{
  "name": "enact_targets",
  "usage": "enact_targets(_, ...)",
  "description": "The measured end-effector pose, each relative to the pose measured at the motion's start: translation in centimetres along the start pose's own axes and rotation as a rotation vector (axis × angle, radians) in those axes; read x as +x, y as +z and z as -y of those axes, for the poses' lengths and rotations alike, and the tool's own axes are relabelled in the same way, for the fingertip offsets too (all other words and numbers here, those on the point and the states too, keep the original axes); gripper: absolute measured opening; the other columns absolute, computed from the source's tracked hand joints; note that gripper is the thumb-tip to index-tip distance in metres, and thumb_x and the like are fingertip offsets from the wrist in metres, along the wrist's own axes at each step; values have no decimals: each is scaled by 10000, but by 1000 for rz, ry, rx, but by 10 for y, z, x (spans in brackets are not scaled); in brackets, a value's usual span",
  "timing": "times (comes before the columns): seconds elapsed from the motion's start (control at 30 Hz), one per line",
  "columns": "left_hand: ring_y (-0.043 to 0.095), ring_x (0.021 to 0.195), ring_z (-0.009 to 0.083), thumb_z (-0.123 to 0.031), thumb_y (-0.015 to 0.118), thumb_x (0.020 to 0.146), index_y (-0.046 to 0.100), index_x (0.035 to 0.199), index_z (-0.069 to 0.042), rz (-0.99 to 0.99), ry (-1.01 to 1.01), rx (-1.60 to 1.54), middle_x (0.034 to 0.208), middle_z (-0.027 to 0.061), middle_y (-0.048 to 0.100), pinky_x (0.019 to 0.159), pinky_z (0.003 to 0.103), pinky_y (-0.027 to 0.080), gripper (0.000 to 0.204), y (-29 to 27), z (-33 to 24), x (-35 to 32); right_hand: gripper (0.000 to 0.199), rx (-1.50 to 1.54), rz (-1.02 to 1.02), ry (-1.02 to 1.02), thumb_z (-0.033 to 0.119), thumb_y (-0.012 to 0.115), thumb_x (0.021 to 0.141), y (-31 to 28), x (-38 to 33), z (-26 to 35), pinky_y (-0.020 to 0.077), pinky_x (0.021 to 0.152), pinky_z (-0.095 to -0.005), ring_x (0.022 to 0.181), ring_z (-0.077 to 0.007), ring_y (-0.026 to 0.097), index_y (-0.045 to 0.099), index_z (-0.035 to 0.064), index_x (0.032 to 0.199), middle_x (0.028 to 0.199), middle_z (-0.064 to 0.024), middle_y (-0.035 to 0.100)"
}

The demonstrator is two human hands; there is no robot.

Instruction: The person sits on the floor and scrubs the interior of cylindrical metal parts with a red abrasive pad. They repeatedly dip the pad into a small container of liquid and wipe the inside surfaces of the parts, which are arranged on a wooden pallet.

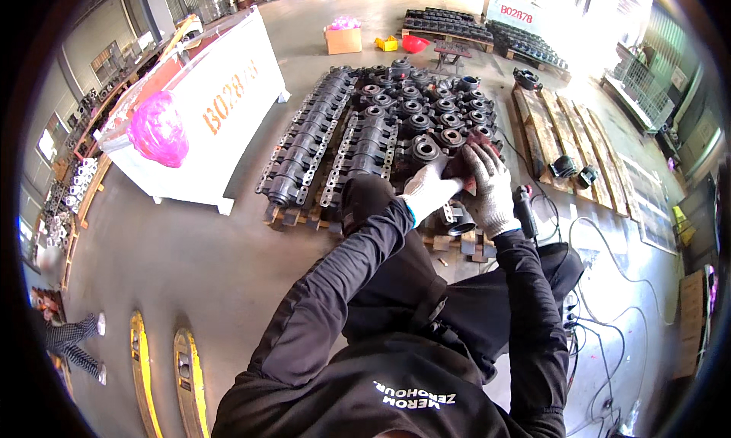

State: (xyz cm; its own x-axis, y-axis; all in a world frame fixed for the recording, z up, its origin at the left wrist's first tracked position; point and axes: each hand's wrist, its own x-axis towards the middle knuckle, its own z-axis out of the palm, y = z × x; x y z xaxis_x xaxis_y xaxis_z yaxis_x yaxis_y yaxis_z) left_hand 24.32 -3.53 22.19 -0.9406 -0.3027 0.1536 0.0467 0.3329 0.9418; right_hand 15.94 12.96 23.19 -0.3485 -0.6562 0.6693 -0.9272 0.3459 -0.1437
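I sit before a pallet [449, 244] of black cast metal fittings [417, 124] with round openings. My left hand [430, 191], in a white knit glove, is closed at the near right of the stack, thumb toward the right hand. Gloved the same way, my right hand [489, 188] bends its fingers over a dark reddish-brown piece [480, 139]. Both hands meet around this piece, which they mostly cover, so its kind cannot be made out. Just below them lies a black fitting with a round open end [459, 219]. Long ribbed black castings [295, 160] lie in rows on the left.
A black corded power tool [524, 210] stands right of my right hand, its cables trailing across the floor. Further right is a wooden pallet [567, 137] with a few black fittings. A white crate [221, 133] with a pink bag [158, 128] stands left. Yellow forks [186, 385] lie lower left, near another person's legs [76, 339].
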Motion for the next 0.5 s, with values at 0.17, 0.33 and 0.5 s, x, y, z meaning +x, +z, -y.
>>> enact_targets(0.17, 634, 952, 116, -100, 655, 908, 613, 1315, 11, 118, -134, -350, 1099, 57, 699, 814, 274, 532, 424, 9, 4, -1, 900, -94, 138, -188, 333, 875, 649, -1, -5, -19, 228, 1241, -570, 1444, -336, 443, 541, 161, 1466, 1500, -86, 542)
enact_targets(0.33, 627, 866, 109, -82, 693, 883, 685, 1167, 4, 131, -236, -247, 971, 25, 693, 764, 268, 516, 297, 13, 9, 26, 940, 15, 112, -249, 366, 868, 631, 7, 5, -48, 244, 1238, -567, 1430, -337, 462, 513, 133, 1469, 1501, -90, 545)
enact_targets(0.5, 654, 948, 131, -51, 727, 856, 682, 1112, 8, 162, -202, -284, 1008, 42, 702, 868, 275, 518, 266, 35, -8, 67, 1010, 131, 117, -240, 496, 838, 642, 15, 2, -99, 278, 1214, -593, 1360, -391, 511, 474, 89, 1491, 1361, -164, 613)
